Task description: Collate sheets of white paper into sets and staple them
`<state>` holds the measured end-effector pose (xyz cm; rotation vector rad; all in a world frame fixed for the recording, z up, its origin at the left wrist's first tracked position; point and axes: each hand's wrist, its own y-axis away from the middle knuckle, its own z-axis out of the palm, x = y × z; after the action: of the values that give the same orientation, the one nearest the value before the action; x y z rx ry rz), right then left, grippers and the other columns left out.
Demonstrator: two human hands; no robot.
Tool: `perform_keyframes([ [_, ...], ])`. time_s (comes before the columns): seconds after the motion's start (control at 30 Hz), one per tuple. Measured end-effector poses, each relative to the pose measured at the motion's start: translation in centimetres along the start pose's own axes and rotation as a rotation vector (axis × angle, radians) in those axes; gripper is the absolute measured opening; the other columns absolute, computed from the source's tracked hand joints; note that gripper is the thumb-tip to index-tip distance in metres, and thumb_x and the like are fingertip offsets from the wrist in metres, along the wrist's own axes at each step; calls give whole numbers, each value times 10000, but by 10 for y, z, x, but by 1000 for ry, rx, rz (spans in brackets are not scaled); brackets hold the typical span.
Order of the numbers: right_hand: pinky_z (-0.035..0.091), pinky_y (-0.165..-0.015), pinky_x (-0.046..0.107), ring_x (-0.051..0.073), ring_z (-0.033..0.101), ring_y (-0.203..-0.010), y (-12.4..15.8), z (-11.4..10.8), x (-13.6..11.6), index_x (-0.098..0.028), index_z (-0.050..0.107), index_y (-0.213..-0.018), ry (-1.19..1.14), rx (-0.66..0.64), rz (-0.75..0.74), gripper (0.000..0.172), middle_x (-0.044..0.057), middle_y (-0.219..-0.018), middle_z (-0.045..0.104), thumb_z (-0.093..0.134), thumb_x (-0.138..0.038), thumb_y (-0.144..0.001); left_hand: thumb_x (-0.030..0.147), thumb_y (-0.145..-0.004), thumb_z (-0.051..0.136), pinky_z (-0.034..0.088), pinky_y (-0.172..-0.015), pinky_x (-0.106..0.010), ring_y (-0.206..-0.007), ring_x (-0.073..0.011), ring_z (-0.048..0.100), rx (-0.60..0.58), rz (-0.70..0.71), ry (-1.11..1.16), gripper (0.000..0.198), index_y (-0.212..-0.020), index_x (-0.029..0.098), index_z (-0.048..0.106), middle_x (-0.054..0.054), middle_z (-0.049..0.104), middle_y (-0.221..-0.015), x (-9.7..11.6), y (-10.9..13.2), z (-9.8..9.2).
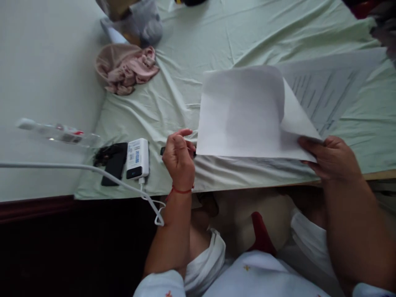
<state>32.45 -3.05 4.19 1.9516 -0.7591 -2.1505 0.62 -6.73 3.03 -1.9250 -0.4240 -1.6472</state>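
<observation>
While the right hand (332, 159) pinched the white sheet (241, 111) at its four o'clock corner, fingers closed on the paper, the sheet curled over the printed sheet (324, 93), which showed at twelve o'clock from that hand. The left hand (179, 159), at the white sheet's seven o'clock corner, had its fingers loosely curled; whether they gripped the small dark object (162, 151) beside them, I could not tell. From there, a white power bank (137, 156) lay at nine o'clock on the surface (176, 99), a crumpled pink cloth (128, 68) at eleven.
</observation>
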Motion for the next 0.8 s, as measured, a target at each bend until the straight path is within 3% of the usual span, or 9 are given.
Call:
perform_keyframes([
  [0.1, 421, -385, 208, 94, 491, -461, -1, -13, 1, -216, 692, -607, -2, -15, -23, 443, -28, -580, 625, 1067, -285, -382, 598, -987, 708, 463, -540, -227, -665, -107, 613, -86, -97, 228, 385, -988, 218, 764, -65, 766, -977, 0, 2, 13],
  [0.2, 481, -458, 231, 120, 559, -507, -5, -27, 6, -211, 726, -622, -13, -69, -60, 389, 3, -632, 700, 1055, -278, -425, 656, -866, 819, 529, -551, -253, -727, -167, 704, -248, -310, 321, 455, -976, 217, 774, -66, 774, -877, -3, 3, 18],
  [0.37, 522, -530, 244, 168, 644, -621, -15, -46, 12, -194, 765, -650, 70, -133, -8, 352, 43, -730, 772, 1045, -286, -459, 661, -651, 971, 596, -535, -319, -722, -267, 764, -524, -571, 184, 540, -824, 186, 779, -71, 751, -685, -14, 11, 24],
  [0.5, 469, -481, 218, 142, 602, -573, -19, -50, 11, -186, 813, -754, 140, -74, 67, 212, 39, -714, 763, 961, -282, -635, 688, -659, 954, 547, -478, -286, -617, -215, 710, -655, -592, 138, 538, -713, 192, 751, -51, 729, -635, -18, 17, 31],
  [0.67, 435, -457, 217, 146, 588, -546, -18, -44, 8, -208, 792, -729, 90, -16, 74, 41, 26, -659, 728, 808, -192, -763, 674, -668, 956, 546, -480, -284, -577, -191, 687, -686, -618, 173, 527, -749, 189, 768, -51, 743, -664, -17, 17, 36],
  [0.8, 481, -553, 205, 129, 627, -630, -17, -43, 8, -200, 815, -767, 0, 33, -16, 43, 29, -727, 753, 801, -164, -786, 589, -648, 992, 631, -629, -335, -765, -256, 776, -652, -642, 206, 516, -889, 173, 803, -103, 818, -831, -15, 14, 38],
])
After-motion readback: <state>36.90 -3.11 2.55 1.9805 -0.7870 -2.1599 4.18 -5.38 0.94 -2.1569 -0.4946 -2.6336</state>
